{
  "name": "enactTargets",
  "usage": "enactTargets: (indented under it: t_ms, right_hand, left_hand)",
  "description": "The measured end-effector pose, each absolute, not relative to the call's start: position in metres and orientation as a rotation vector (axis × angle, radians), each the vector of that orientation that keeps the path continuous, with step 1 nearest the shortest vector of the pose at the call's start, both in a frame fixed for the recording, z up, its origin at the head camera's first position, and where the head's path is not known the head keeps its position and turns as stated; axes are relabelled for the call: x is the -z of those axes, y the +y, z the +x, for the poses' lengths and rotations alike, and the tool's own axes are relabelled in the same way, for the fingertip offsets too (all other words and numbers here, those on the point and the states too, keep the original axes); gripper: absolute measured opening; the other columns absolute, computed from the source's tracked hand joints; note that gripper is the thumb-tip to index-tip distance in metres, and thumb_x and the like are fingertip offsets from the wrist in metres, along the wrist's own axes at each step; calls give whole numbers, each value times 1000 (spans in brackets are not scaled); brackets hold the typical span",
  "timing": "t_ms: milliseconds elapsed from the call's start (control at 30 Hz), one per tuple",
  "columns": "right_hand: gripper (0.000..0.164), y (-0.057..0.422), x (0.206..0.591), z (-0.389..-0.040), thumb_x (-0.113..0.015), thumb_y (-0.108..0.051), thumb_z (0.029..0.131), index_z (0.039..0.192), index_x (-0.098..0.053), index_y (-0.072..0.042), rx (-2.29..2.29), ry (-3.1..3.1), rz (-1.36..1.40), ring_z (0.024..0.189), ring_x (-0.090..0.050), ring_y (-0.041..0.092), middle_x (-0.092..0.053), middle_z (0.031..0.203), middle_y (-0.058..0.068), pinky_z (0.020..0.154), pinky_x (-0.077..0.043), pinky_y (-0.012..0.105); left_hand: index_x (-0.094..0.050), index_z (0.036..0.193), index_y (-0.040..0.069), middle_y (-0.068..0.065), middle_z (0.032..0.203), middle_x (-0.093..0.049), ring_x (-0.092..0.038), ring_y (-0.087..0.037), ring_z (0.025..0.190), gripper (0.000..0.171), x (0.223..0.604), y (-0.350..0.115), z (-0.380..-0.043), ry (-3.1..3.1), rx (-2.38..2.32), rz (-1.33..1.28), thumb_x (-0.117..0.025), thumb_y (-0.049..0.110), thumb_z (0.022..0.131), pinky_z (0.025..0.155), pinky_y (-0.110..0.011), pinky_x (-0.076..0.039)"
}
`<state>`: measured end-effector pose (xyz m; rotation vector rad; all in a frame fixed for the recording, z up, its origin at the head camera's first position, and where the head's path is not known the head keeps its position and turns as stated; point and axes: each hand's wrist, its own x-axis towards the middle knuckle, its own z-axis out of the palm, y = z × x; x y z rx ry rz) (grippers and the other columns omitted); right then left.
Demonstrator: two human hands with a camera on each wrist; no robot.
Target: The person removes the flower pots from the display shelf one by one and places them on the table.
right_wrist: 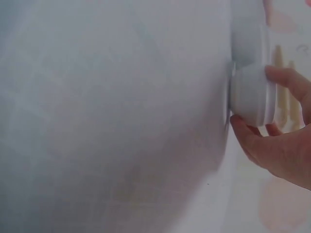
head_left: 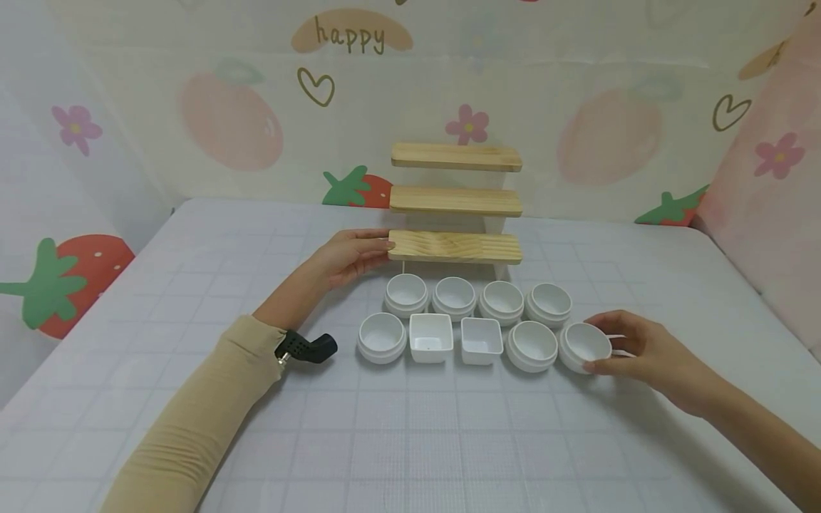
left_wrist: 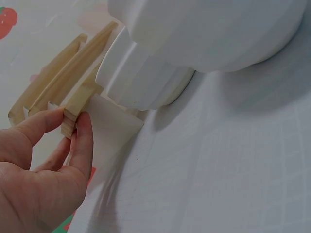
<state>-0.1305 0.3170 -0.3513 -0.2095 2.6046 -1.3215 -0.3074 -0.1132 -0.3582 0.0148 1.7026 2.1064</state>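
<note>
A three-tier stand with pale wooden boards on white supports is at the back. My left hand (head_left: 358, 256) pinches the left end of its lowest board (head_left: 455, 246), thumb on one side and fingers on the other in the left wrist view. Before the stand, small white pots sit in two rows. At the right end of the front row, my right hand (head_left: 648, 355) grips a round white pot (head_left: 585, 346) between thumb and fingers. In the right wrist view this pot (right_wrist: 250, 94) stands at the table surface.
Beside the gripped pot is another round pot (head_left: 532, 347), then two square pots, one of them the left square pot (head_left: 431, 338). Several round pots, such as the leftmost one (head_left: 407, 295), line the back row. A printed backdrop (head_left: 423, 85) rises behind the table (head_left: 398, 442).
</note>
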Motion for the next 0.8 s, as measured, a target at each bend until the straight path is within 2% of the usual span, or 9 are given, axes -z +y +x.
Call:
enactTargets:
  t_ms: [400, 633, 800]
  right_hand:
    - [62, 319, 351, -130, -83, -17, 93, 144, -52, -1, 1299, 2594, -220, 110, -63, -3, -64, 126, -1, 87, -58, 19]
    - [61, 319, 350, -129, -82, -15, 93, 144, -52, 0, 1301, 2590, -239, 109, -64, -1, -65, 125, -2, 86, -59, 20]
    - [60, 321, 350, -130, -82, -15, 94, 144, -53, 0, 1280, 2597, -255, 110, -63, -3, -65, 126, -3, 87, -59, 19]
  left_hand:
    - [-39, 159, -6, -24, 156, -46, -70, -8, 90, 55, 356, -114, -307, 1702, -2106, 0, -56, -2, 107, 99, -26, -59]
    - [-39, 158, -7, -24, 155, -46, -71, -7, 89, 54, 356, -115, -306, 1696, -2106, 4, -55, -4, 107, 87, -20, -63]
    - [-39, 159, -7, -24, 157, -46, -70, -7, 91, 54, 357, -115, -308, 1714, -2088, 14, -56, -3, 107, 93, -22, -62]
